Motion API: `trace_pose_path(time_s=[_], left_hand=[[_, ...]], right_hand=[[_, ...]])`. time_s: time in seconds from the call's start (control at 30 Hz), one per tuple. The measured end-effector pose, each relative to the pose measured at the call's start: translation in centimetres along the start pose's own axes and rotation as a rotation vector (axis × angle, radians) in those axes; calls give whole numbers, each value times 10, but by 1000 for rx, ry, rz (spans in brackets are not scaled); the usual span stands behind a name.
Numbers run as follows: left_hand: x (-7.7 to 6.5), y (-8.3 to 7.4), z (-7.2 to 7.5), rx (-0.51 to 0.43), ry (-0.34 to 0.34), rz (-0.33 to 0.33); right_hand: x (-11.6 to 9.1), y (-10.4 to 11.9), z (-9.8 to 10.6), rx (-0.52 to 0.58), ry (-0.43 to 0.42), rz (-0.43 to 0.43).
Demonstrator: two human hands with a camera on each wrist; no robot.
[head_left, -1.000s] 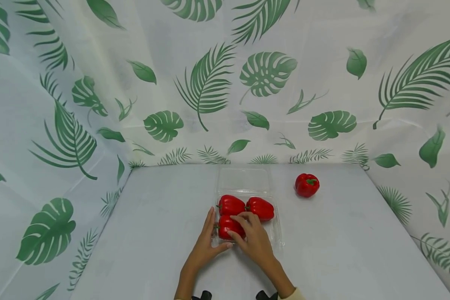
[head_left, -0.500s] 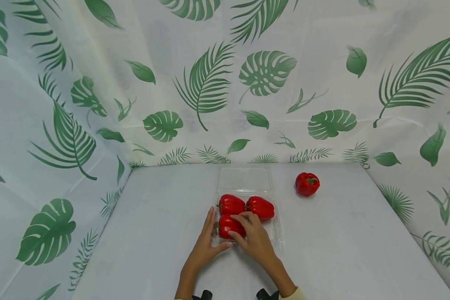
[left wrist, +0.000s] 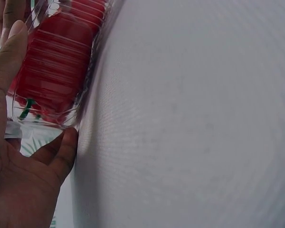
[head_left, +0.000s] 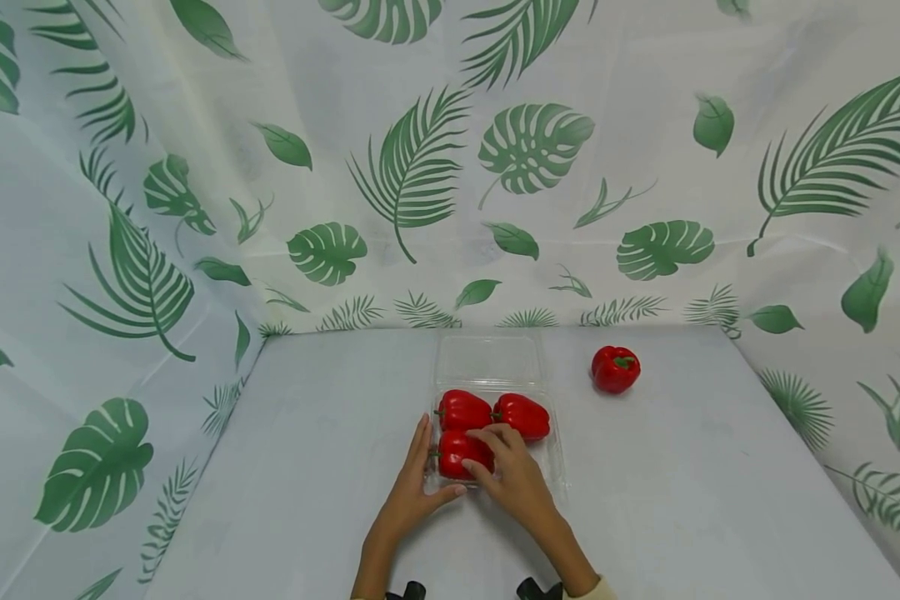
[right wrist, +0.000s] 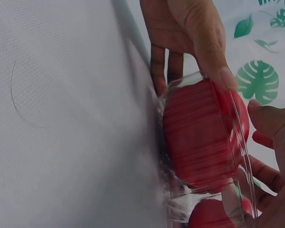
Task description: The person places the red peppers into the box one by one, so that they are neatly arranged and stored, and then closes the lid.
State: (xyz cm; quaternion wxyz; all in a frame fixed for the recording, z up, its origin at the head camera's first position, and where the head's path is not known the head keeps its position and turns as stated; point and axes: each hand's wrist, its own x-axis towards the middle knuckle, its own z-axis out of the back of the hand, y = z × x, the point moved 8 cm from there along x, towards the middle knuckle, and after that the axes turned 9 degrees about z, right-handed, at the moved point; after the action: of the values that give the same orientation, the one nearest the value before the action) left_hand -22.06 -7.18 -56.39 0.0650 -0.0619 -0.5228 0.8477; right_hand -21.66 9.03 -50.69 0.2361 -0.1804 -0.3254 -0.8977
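Note:
Three red bell peppers lie on their sides in a clear plastic clamshell container (head_left: 549, 471), its lid (head_left: 487, 360) folded back behind it. My right hand (head_left: 521, 483) grips the front bell pepper (head_left: 457, 454), thumb at its near side and fingers over its top. The back-left bell pepper (head_left: 463, 410) and the right bell pepper (head_left: 523, 417) lie just behind. My left hand (head_left: 411, 493) braces the container's near left corner, fingers straight along the left wall and thumb at the front wall. In the left wrist view, the pepper's green stem (left wrist: 26, 108) shows through the plastic.
A fourth red bell pepper (head_left: 615, 370) stands on the white table (head_left: 690, 483), to the right of the container. Behind and beside the table hang white sheets (head_left: 555, 250) with green leaf prints.
My right hand has shifted very slightly to the right on the front bell pepper. My left hand stays at the container's corner.

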Motion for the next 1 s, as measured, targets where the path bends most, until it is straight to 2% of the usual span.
trace_pose_path(time_s=[0.3,0.4,0.83,1.0], left_hand=[[0,-1,-2,-11,3,4],[1,1,-2,-15,8,15],[2,4,-3,-4,12,30],[1,4,-3,-3,11,25]], right_hand=[[-2,-19,33,-9,-94,-25],[-5,-31,47,-29,-128,-61],[-18,-88,105,-147,-283,-331],[-18,-117,115,-136,-241,-489]])
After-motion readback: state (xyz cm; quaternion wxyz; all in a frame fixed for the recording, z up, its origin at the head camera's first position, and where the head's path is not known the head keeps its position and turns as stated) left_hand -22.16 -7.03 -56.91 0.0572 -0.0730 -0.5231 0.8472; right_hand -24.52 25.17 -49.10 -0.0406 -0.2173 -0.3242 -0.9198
